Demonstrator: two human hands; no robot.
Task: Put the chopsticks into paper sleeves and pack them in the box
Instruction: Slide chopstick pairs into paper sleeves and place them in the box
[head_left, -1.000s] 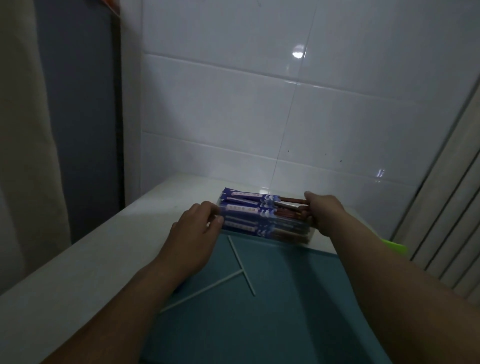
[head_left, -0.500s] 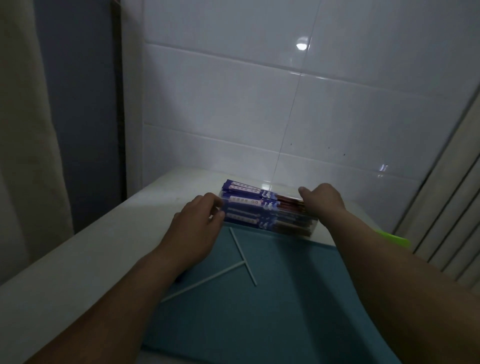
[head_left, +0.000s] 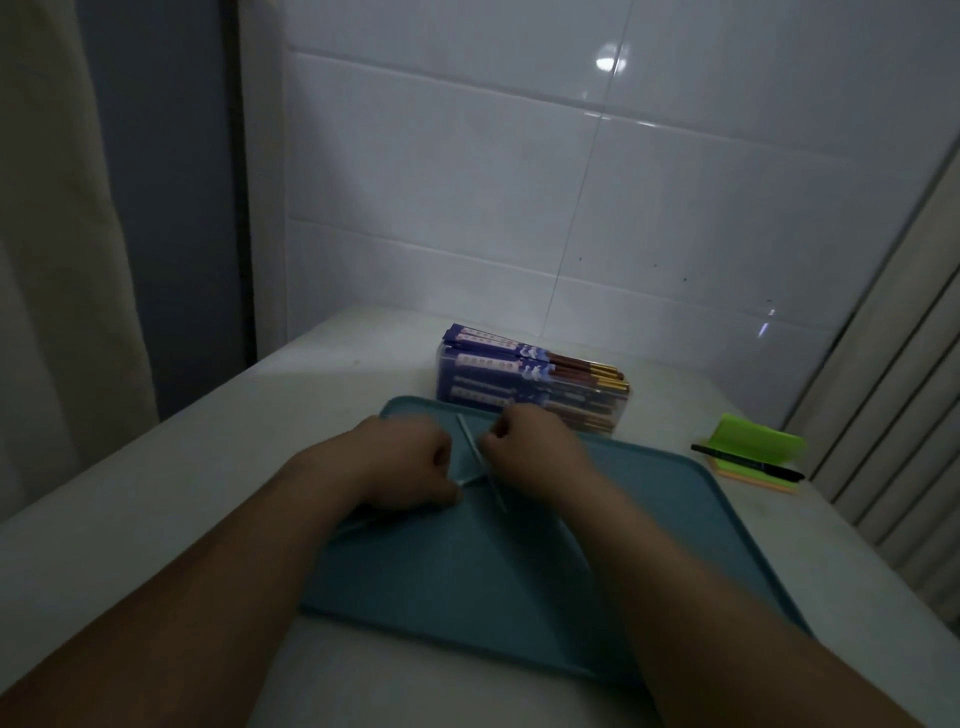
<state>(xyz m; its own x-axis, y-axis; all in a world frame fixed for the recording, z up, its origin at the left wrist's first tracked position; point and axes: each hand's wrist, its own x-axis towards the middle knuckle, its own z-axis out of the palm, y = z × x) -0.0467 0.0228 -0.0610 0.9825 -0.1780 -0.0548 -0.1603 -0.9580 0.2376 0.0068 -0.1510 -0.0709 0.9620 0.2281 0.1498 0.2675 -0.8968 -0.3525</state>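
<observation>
A clear box (head_left: 524, 387) stands behind the teal tray (head_left: 691, 525). It is full of chopsticks in blue paper sleeves, their brown and gold ends sticking out to the right. Two thin white chopsticks lie crossed on the tray's far part: one (head_left: 470, 441) runs front to back, the other (head_left: 470, 478) slants off to the left under my left hand. My left hand (head_left: 405, 462) is curled over the slanted chopstick. My right hand (head_left: 535, 452) pinches the other chopstick from the right. Both hands are a little blurred.
A green and orange pad of sticky notes (head_left: 758, 441) with a black pen (head_left: 748, 461) across it lies right of the tray. The white counter (head_left: 156, 493) ends at a tiled wall behind. A curtain hangs at the left, and slats stand at the right.
Both hands have left the ends of the box and come back onto the tray, closing on the two white chopsticks. The camera has tilted down.
</observation>
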